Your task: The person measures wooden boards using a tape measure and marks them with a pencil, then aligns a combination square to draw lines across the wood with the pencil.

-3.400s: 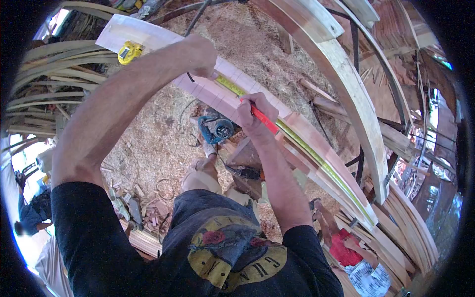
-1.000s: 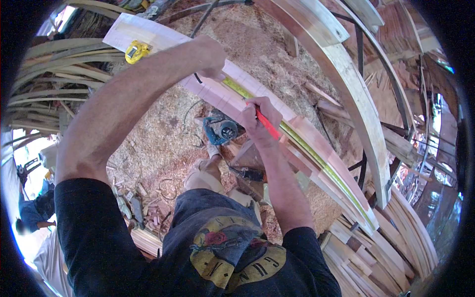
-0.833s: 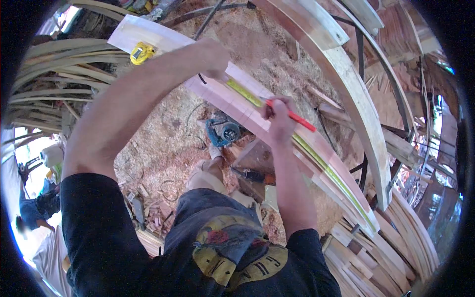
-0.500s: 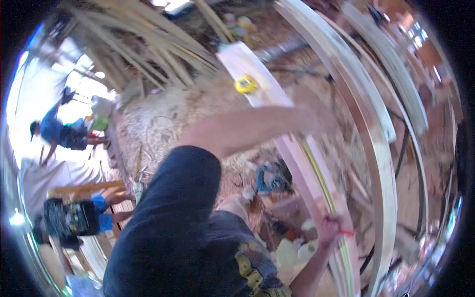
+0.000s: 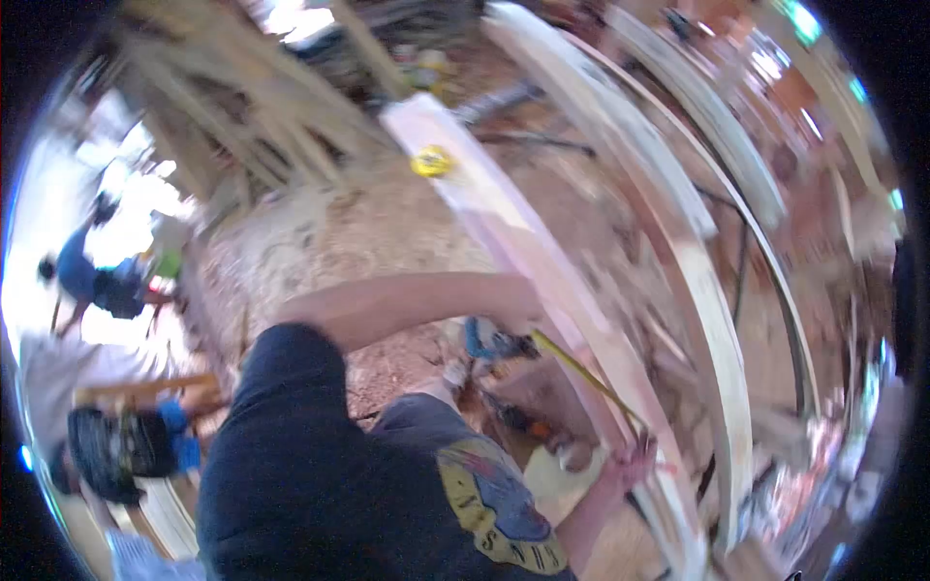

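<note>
A long pale wooden beam (image 5: 484, 208) runs diagonally in front of me. A narrow yellow measuring tape (image 5: 584, 380) stretches slantwise between my two hands along the beam's near side. My left hand (image 5: 523, 302), blurred, is closed at the upper end of the tape; its fingers are hard to make out. Lower down, my right hand (image 5: 632, 463), with a red band at the wrist, is closed around the tape's other end beside the beam. Near the beam's far end lies a round yellow object (image 5: 431, 161), too blurred to name.
More curved timbers (image 5: 712, 320) lie to the right. Planks (image 5: 223, 97) lean at the back left. A blue power tool (image 5: 484, 339) sits on the shavings-covered floor (image 5: 339, 228). Two other people, one in a dark shirt (image 5: 121, 441), are at the left.
The view has shifted, and the scene sits further left. My left hand has come down and towards me. The tape, which lay along the beam's top, now slants off its near side.
</note>
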{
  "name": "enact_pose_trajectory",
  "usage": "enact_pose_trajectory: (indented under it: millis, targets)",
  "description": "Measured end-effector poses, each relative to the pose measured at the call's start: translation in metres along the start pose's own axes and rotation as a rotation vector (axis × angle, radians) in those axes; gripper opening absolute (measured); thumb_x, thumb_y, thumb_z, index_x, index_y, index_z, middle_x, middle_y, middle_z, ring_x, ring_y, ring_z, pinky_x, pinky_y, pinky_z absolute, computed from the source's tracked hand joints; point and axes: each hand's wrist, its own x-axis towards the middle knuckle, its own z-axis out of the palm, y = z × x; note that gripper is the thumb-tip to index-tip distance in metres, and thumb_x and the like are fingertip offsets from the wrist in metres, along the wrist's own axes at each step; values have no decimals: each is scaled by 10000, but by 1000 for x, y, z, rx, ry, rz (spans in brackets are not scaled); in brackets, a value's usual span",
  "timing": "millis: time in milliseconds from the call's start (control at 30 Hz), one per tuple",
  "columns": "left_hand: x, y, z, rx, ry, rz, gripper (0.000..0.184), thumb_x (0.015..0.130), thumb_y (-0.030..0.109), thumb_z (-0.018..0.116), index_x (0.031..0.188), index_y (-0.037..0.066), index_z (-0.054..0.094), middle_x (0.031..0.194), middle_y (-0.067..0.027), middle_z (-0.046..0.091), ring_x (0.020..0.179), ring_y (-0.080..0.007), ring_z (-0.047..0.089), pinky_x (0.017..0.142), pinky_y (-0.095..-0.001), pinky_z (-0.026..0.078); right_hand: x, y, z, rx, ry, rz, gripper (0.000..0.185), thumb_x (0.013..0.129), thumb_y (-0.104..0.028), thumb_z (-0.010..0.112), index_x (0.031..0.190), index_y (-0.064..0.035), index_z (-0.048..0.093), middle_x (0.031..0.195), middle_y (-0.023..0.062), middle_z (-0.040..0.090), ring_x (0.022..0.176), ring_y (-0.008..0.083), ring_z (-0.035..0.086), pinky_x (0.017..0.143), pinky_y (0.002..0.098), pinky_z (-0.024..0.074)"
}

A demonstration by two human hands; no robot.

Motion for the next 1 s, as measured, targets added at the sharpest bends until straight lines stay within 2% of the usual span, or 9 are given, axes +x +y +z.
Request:
enact_pose_trajectory:
  millis: [33,100,167,267,367,567,700,833,1000]
  targets:
    - [-7,11,9,-49,-5,9,339,883,270,508,1011,37,719,984,-238,707,947,-385,677,835,-510,538,2,-8,-6,-46,-15,-47,405,1018,-399,557,1177,-29,593,1106,78,672,673,89,574,450,209,424]
    - [-12,24,34,-51,54,96,364,930,332,521,1044,40,707,990,-216,664,983,-389,637,879,-512,513,-15,-20,15,13,88,-48,351,1033,-380,545,1172,-60,580,950,48,649,580,95,518,417,208,358]
    - [-14,34,55,-62,83,105,391,961,387,537,1069,46,696,994,-197,631,997,-392,616,898,-517,495,-8,-18,-8,136,-158,-10,327,1042,-355,534,1164,-54,575,800,48,616,486,96,449,401,217,325]
    - [-11,55,79,-129,114,79,384,971,403,560,1075,55,684,999,-189,621,997,-393,615,887,-516,492,-11,-19,-8,72,-107,-55,301,1035,-336,547,1126,-53,591,663,32,549,415,95,376,377,231,309]
    - [-7,74,89,-187,111,108,341,982,371,572,1059,54,673,989,-183,632,987,-388,623,879,-491,498,-27,-26,5,44,58,-68,253,1023,-300,569,1056,-54,617,622,16,516,395,100,380,354,249,302]
    - [8,86,115,-203,104,127,333,983,364,573,1048,54,674,994,-183,657,997,-382,633,878,-483,500,-46,-8,-11,-34,63,-160,168,963,-263,663,951,-97,646,650,-1,551,410,99,413,357,261,314]
    - [9,90,120,-188,98,134,340,980,371,575,1044,52,674,1006,-187,667,998,-388,634,869,-491,501,-59,1,-9,-84,151,-78,133,952,-243,673,922,-115,650,659,-13,565,411,88,422,354,249,313]
    - [9,95,124,-186,52,126,352,979,377,575,1049,46,673,1007,-200,678,998,-400,635,873,-504,495,-77,12,-7,-2,-19,0,138,961,-243,660,949,-106,669,601,-14,518,403,89,402,353,249,282]
    - [7,94,130,-207,63,102,369,973,397,583,1043,46,670,1009,-206,681,1009,-406,632,868,-514,494,-88,9,15,59,-14,-64,100,935,-144,665,905,-50,656,558,9,520,367,88,395,356,261,289]
